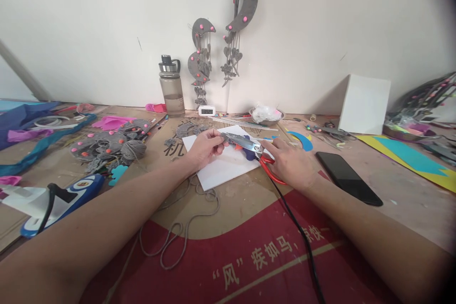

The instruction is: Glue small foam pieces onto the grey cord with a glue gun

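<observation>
Scissors (245,142) with red handles are in my right hand (290,164), their blades pointing left over a white sheet (215,175). My left hand (206,148) is closed in a pinch on a small grey piece (224,137) at the blade tips. Whether the blades touch it or are fully closed I cannot tell. Behind the blades, a dark blue thing (250,154) and an orange bit are partly hidden. Loose grey yarn (185,237) curls over the cardboard below my left hand.
A black cable (302,230) runs across the printed cardboard (199,225). At right lies a phone (347,178). Left are grey crescents with yarn (107,145) and a blue-and-white tool (78,194). A water bottle (172,88) stands behind; crescent hangings (245,4) hang on the wall.
</observation>
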The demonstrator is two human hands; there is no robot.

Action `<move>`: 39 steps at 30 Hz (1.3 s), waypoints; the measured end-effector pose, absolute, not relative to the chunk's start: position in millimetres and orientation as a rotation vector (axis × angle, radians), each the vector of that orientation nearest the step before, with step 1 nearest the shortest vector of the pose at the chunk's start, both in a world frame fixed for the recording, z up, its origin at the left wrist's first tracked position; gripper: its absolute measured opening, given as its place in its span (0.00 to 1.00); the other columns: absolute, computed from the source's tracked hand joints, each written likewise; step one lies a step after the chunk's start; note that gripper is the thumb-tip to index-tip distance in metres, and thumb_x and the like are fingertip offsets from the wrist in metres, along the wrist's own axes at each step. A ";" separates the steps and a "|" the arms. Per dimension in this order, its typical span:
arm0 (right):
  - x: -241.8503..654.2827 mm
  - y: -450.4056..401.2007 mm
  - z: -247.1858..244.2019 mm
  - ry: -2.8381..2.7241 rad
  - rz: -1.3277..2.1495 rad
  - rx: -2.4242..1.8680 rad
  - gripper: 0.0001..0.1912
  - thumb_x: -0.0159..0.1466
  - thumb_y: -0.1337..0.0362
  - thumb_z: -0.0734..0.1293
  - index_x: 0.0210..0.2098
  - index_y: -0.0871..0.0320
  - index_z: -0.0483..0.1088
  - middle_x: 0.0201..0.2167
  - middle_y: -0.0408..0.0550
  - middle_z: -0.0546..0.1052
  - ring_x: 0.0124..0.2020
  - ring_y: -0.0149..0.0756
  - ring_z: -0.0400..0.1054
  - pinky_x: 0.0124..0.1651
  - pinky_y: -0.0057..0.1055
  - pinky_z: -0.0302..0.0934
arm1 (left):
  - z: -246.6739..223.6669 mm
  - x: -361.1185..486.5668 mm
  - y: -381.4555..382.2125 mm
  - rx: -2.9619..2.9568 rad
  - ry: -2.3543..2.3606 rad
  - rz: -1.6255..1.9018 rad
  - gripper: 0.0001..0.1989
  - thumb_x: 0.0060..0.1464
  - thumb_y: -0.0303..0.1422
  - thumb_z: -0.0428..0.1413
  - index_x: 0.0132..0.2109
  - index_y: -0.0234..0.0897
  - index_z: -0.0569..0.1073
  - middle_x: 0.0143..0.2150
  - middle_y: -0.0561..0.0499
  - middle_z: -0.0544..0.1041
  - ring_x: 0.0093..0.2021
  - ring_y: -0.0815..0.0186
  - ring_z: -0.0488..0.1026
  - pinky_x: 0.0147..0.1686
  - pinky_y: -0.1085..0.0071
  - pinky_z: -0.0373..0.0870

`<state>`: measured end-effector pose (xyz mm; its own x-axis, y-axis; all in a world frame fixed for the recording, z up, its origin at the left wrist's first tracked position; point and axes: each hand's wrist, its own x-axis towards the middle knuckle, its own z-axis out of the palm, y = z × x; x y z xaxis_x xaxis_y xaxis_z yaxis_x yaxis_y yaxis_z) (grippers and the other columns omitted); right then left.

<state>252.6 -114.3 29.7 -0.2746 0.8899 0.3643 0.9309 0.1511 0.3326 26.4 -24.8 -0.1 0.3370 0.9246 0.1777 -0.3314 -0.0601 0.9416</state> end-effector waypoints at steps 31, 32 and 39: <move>253.0 -112.4 28.2 -2.355 -0.759 -1.882 0.23 0.66 0.61 0.57 0.60 0.53 0.61 0.49 0.53 0.72 0.40 0.40 0.68 0.29 0.30 0.47 | -3.8 25.5 -21.6 1.235 0.650 1.153 0.09 0.45 0.28 0.59 0.30 0.35 0.64 0.24 0.49 0.75 0.17 0.76 0.60 0.19 0.77 0.51; 252.7 -112.5 28.5 -2.358 -0.755 -1.886 0.23 0.65 0.61 0.57 0.60 0.53 0.61 0.49 0.53 0.72 0.40 0.40 0.68 0.29 0.30 0.47 | -3.4 25.4 -21.9 1.233 0.654 1.151 0.09 0.45 0.28 0.59 0.30 0.35 0.64 0.24 0.49 0.75 0.17 0.76 0.60 0.19 0.77 0.51; 253.8 -111.4 28.3 -2.387 -0.727 -1.884 0.24 0.64 0.64 0.58 0.59 0.53 0.62 0.47 0.53 0.73 0.36 0.39 0.69 0.30 0.30 0.48 | -1.7 25.7 -23.5 1.210 0.662 1.153 0.09 0.44 0.28 0.60 0.29 0.35 0.64 0.24 0.49 0.75 0.17 0.77 0.60 0.18 0.77 0.51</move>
